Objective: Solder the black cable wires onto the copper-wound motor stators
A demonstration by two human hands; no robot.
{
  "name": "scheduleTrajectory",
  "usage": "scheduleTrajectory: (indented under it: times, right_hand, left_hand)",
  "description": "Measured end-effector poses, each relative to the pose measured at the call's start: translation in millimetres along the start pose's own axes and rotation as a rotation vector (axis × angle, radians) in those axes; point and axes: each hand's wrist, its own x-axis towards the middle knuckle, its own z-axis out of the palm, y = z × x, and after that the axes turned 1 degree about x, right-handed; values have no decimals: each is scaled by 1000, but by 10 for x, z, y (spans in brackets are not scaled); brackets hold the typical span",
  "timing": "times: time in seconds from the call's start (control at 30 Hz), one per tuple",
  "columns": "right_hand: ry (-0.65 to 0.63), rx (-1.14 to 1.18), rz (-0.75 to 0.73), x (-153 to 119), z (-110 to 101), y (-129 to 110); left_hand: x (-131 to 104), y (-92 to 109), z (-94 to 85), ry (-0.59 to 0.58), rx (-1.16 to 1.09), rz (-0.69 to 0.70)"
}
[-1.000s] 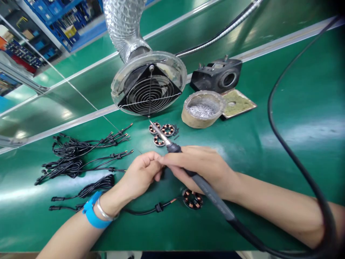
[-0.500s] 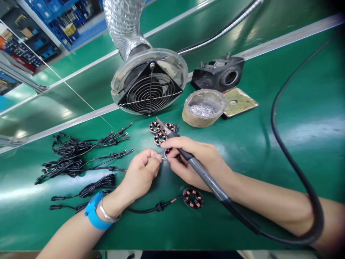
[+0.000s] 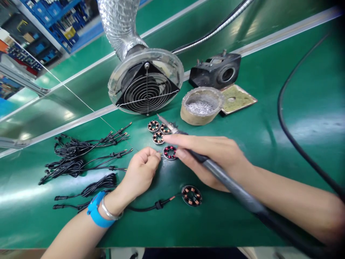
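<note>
My right hand (image 3: 212, 162) is closed around a soldering iron (image 3: 229, 178), whose tip points up and left, beyond my fingers. Thumb and fingers of my left hand (image 3: 142, 167) pinch thin wire ends (image 3: 162, 155) close to a ring-shaped coil with red windings (image 3: 169, 153). That coil lies flat on the green table between my two hands. Just behind it sit three similar coils with copper windings (image 3: 158, 137). Nearer to me, another copper-wound coil (image 3: 191, 196) is joined to a black cable (image 3: 145, 208).
Bundles of black cables (image 3: 70, 147) lie at the left. An extraction fan (image 3: 147, 94) on a foil duct (image 3: 118, 25) overhangs the back. Behind my right hand stand a round pot of solder scraps (image 3: 201, 111), a yellowish sponge tray (image 3: 238, 99) and a black iron stand (image 3: 215, 70).
My right hand has drawn back to the right with the soldering iron, uncovering the red-wound coil. My left hand keeps its pinch in nearly the same place.
</note>
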Motion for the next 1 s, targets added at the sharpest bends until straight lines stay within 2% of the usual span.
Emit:
scheduleTrajectory:
  times: [0.13, 0.23, 0.47, 1.0]
  right_hand:
    - [-2, 19, 6, 6, -186, -22]
    - [-23, 73, 4, -13, -249, -36]
    - [-103, 182, 37, -15, -246, -38]
    - [-123, 161, -17, -31, -254, -62]
  left_hand:
    - [1, 0, 3, -4, 20, 1]
    - [-1, -19, -7, -6, 40, 4]
    - [-5, -36, -13, -11, 73, 13]
    - [-13, -13, -4, -21, 98, 16]
